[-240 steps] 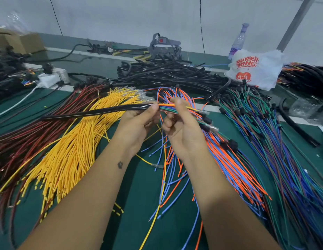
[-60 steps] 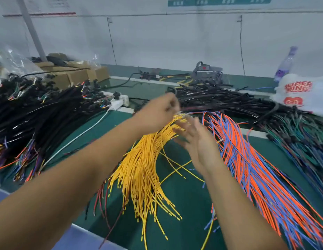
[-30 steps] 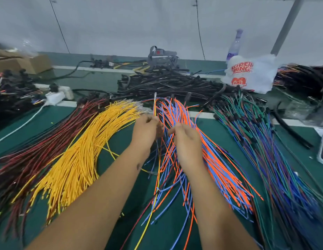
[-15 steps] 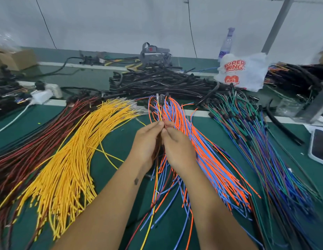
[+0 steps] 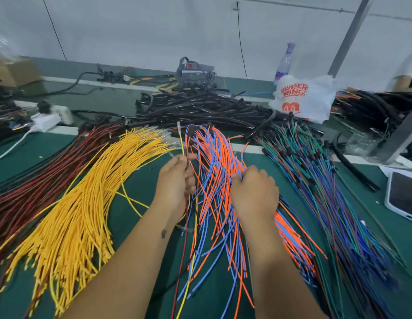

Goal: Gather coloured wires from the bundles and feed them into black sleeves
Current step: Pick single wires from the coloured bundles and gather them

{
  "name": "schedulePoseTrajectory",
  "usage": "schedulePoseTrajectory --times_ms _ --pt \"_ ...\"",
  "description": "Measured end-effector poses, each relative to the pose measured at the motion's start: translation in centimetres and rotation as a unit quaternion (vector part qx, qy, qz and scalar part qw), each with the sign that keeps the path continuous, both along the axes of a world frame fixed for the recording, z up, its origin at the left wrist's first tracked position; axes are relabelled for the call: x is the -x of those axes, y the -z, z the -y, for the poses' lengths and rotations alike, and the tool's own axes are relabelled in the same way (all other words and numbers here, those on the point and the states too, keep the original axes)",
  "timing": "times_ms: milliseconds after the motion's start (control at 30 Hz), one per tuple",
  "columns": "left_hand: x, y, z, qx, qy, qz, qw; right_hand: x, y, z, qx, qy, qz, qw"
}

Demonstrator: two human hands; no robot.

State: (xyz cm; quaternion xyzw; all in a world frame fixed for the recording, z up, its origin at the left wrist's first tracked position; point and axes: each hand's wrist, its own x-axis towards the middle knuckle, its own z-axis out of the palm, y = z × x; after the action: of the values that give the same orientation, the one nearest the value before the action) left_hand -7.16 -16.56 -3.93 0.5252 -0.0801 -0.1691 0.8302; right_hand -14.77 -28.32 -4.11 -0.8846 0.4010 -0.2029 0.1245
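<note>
Two hands work over the middle of a green table (image 5: 140,192). The left hand (image 5: 176,183) has its fingers curled round a few gathered wires (image 5: 182,143); a yellow one stands up out of the fist with a metal tip, and the loose ends, yellow, red and blue, trail down toward the near edge. The right hand (image 5: 254,192) is curled as well, knuckles up, its fingertips pinching into the orange and blue bundle (image 5: 214,162) that fans out between the two hands and runs under the right wrist. What exactly it has pinched, one wire or several, I cannot tell.

Left of the hands lies the yellow bundle (image 5: 85,199), spread from the centre toward the near left corner, and beyond it the red bundle (image 5: 27,180) along the left edge. To the right lies a green, blue and dark bundle (image 5: 327,192), running toward the near right corner. Black sleeves (image 5: 200,109) are heaped at the far side of the table, well apart from both hands.

Just right of the sleeves sits a white plastic bag (image 5: 304,100) with red lettering, and a bottle (image 5: 284,61) stands behind it. A white power strip (image 5: 53,116) lies at the far left. A pale tray (image 5: 402,194) rests at the right edge.
</note>
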Motion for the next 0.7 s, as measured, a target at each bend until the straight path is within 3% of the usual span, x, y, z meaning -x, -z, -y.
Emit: schedulePoseTrajectory --times_ms 133,267,367,433,533,633,700 --pt "-0.4 0.4 0.1 -0.003 -0.002 -0.014 1.0 -0.1 0.2 0.1 -0.013 -0.003 0.028 1.0" --pt "-0.2 0.4 -0.1 -0.009 -0.018 0.001 1.0 0.3 -0.7 -0.4 -0.008 0.021 0.226 0.974" --pt "-0.1 0.3 -0.2 0.017 -0.023 0.0 1.0 0.4 -1.3 -1.9 0.059 -0.086 0.321 0.941" --pt "-0.1 0.1 -0.1 0.051 -0.023 -0.014 0.998 0.2 -1.3 -3.1 0.029 -0.172 0.311 0.934" --pt "-0.4 0.1 -0.3 0.105 -0.002 -0.07 0.992 0.0 -0.9 -4.3 -0.051 -0.313 0.207 0.926" --pt "-0.7 -0.1 -0.8 0.136 -0.002 -0.122 0.983 -0.1 -0.4 -4.8 -0.025 -0.376 0.092 0.922" --pt "-0.9 -0.2 -0.8 0.154 -0.015 -0.142 0.978 -0.3 -0.1 -5.0 -0.023 -0.393 0.064 0.917"
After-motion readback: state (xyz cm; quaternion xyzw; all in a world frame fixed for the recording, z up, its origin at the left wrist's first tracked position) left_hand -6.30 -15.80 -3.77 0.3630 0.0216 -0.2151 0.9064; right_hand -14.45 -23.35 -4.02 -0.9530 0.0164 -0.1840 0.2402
